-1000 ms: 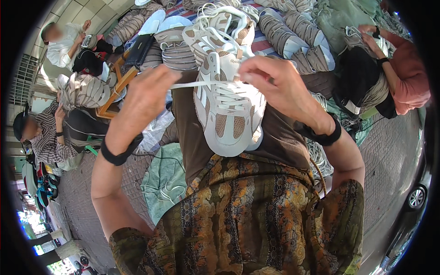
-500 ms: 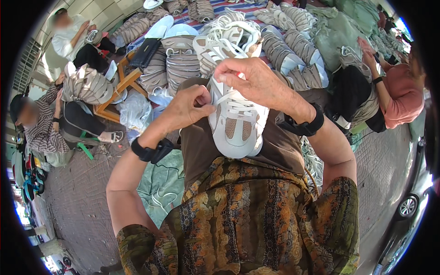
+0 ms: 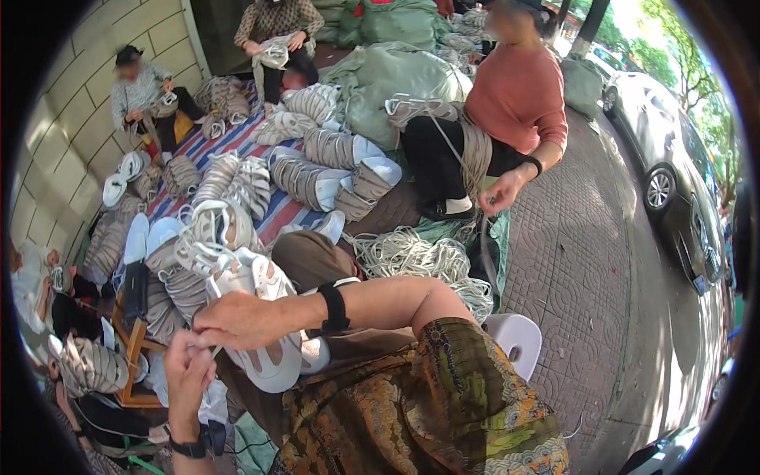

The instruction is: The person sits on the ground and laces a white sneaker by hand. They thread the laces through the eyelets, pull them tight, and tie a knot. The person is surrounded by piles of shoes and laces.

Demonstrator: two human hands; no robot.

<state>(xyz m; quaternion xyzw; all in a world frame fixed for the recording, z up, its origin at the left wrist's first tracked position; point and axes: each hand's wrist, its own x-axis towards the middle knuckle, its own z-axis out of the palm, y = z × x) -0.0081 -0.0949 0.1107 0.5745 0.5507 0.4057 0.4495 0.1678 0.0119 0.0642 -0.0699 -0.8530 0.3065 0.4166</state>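
Observation:
A white and beige sneaker (image 3: 273,368) rests toe toward me on my brown-trousered lap, its upper part behind my hands. My right hand (image 3: 249,319) reaches across it, fingers closed in a pinch. Just below and touching it, my left hand (image 3: 187,372) is also closed, with a thin bit of white shoelace (image 3: 215,351) at the fingertips. Both hands seem to pinch this lace, though its run between them is mostly hidden. Beyond the shoe lies another white sneaker with loose laces (image 3: 222,229).
Stacked beige shoe uppers (image 3: 309,178) cover a striped sheet (image 3: 273,223). A heap of white laces (image 3: 416,261) lies to the right, beside a white plastic stool (image 3: 514,344). A co-worker in a pink top (image 3: 514,95) sits beyond. Left stands a wooden frame (image 3: 134,356).
The view has swung to the right, so the street and parked car show more. My hands have come together at the shoe's left side; they were apart over its laces before.

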